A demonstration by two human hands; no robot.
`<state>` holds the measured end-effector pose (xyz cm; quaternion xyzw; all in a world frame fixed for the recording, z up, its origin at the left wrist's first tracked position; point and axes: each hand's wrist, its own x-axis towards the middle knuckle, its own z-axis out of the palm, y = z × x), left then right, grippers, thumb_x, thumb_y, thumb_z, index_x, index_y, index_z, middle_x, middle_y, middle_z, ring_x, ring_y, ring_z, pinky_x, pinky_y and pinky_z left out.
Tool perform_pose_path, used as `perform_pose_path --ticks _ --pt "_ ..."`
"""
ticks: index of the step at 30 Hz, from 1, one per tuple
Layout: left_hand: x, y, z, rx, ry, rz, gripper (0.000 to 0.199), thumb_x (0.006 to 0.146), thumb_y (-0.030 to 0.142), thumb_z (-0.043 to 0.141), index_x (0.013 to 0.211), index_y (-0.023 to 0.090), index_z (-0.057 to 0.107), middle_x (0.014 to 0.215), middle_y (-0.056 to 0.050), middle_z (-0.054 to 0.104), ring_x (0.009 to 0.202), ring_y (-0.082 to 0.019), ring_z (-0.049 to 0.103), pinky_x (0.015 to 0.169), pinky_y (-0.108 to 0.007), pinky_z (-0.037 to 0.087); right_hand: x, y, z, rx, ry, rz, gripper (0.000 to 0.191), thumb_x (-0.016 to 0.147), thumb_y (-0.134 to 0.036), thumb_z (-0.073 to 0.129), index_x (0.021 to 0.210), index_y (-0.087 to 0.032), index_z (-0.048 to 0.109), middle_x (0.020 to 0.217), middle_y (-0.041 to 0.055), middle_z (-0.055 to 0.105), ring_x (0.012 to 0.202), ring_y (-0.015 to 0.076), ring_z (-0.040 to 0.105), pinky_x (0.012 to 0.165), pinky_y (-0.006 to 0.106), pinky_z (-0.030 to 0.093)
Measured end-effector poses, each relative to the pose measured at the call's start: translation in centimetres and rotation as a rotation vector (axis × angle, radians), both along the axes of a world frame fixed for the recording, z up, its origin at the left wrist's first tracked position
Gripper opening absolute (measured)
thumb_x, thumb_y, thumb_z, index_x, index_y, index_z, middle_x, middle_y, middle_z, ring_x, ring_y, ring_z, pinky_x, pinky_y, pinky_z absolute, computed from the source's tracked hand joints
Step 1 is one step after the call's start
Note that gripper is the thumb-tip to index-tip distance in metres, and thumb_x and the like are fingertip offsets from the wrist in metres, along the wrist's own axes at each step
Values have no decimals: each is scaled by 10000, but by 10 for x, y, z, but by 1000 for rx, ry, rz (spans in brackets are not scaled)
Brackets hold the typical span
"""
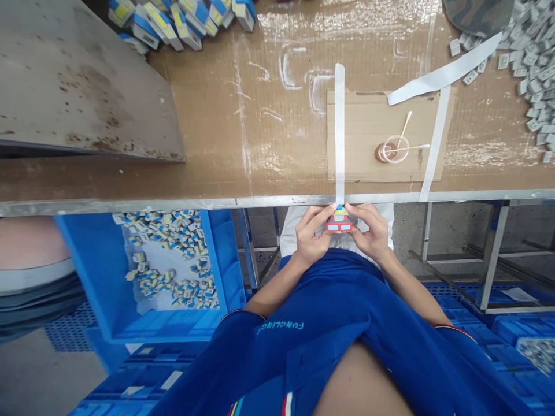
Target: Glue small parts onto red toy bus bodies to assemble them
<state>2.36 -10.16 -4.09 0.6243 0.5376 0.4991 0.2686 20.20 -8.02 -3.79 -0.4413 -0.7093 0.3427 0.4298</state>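
Bare left hand (311, 234) and bare right hand (368, 232) curl inward, close together at twelve o'clock, bare forearms (273, 289) angling up from blue sleeves (217, 358).

A blue plastic crate (99, 260) holds yellow-and-blue parts (165, 231); a clear cup (395, 149) with cotton swabs (405, 128) sits on cardboard (355, 133)

The counter (277, 133) is topped with rough, matt corrugated cardboard and edged by a dull metal strip (130, 204); the small block (340, 221) looks like glossy plastic, the crate (97, 260) smooth blue plastic.
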Motion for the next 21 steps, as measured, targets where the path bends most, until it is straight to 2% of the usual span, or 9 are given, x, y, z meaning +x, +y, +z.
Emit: perform_pose_path --ticks 21 --pt "-2 0 -2 10 8 -16 374 999 321 692 1365 244 700 1018 -47 729 858 -145 702 711 -255 594 -3 1 1 41 17 -2 495 982 -319 708 1470 -325 623 1105 73 790 934 238 747 776 384 628"
